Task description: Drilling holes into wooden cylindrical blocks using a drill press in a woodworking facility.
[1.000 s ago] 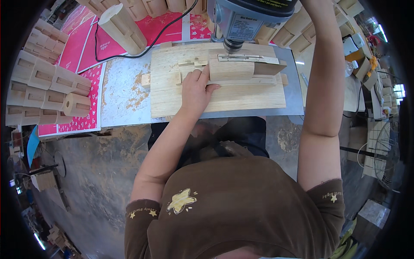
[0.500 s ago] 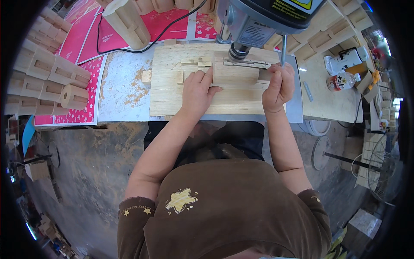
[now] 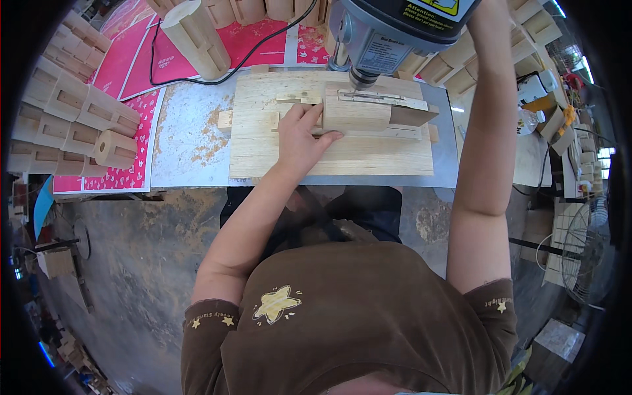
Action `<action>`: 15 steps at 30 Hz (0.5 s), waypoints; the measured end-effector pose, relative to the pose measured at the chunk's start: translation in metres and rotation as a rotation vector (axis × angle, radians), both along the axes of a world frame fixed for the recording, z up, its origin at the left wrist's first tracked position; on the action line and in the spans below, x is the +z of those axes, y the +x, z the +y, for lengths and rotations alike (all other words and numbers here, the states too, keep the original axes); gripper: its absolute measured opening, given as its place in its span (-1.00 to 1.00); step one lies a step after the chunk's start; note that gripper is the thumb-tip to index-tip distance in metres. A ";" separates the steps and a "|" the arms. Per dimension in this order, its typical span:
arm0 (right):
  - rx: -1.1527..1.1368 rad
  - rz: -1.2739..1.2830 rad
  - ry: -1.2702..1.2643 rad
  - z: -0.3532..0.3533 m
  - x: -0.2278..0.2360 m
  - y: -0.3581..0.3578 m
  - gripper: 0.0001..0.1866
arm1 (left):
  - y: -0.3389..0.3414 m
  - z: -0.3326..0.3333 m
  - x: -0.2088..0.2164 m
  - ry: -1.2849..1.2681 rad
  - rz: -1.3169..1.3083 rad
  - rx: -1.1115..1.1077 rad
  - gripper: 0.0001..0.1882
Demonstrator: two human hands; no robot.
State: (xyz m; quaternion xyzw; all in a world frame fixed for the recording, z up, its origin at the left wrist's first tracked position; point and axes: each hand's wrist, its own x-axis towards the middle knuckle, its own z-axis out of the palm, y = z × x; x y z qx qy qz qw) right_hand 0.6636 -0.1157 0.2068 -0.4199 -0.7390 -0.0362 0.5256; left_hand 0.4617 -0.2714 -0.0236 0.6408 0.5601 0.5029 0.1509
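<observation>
A light wooden block (image 3: 359, 118) with a rounded near face lies on a wooden board (image 3: 329, 161) under the drill press (image 3: 382, 39). Along its top runs a narrow slotted strip (image 3: 372, 97); a flat wooden piece (image 3: 413, 117) juts from its right end. My left hand (image 3: 303, 135) grips the block's left end, thumb on the near side and fingers behind. The drill chuck (image 3: 362, 78) is right above the strip; whether the bit touches cannot be seen. My right hand (image 3: 488, 16) reaches up beside the drill head, its fingers cut off by the top edge.
Small wooden stops (image 3: 274, 121) sit on the board. Stacked wooden cylinders with recesses (image 3: 85, 105) fill the left side, and one stands upright (image 3: 196, 43) behind. A black cable (image 3: 250, 62) crosses the bench. Sawdust lies on the sheet (image 3: 191, 125). A bottle (image 3: 528, 120) is at right.
My right hand has left the block's right end and risen to the drill head's right side. The metal lever rod seen there before no longer shows. My left hand stays on the block.
</observation>
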 end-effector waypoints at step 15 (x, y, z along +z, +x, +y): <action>0.092 -0.570 -0.332 -0.119 -0.156 0.034 -0.71 | -0.060 -0.029 0.026 -0.154 -0.138 -0.135 -0.64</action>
